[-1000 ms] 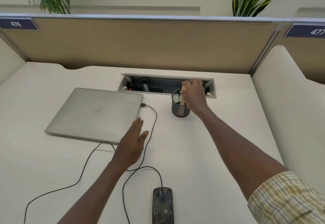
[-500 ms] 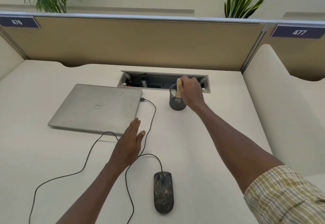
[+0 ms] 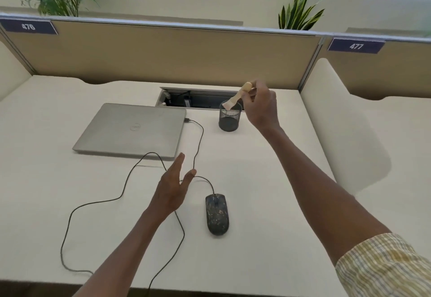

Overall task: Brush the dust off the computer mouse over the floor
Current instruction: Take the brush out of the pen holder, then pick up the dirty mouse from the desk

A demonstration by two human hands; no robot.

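Note:
A black computer mouse point(image 3: 217, 214), speckled with pale dust, lies on the white desk point(image 3: 268, 191) near its front edge. Its cable point(image 3: 198, 143) loops across the desk to the closed silver laptop point(image 3: 133, 130). My right hand point(image 3: 261, 108) grips a small wooden-handled brush point(image 3: 236, 98), held tilted with its pale bristles just above the rim of a black mesh cup point(image 3: 229, 119). My left hand point(image 3: 172, 187) hovers flat and open over the cable, just left of the mouse, holding nothing.
An open cable tray point(image 3: 186, 101) is sunk into the desk behind the laptop and cup. Tan partition panels point(image 3: 163, 56) wall the back, and a cream divider point(image 3: 338, 122) stands on the right. The desk's front edge runs along the bottom.
My right hand has lifted the brush up out of the mesh cup and tilted it. My left hand has stayed near the cable. The view has shifted, showing more of the mouse.

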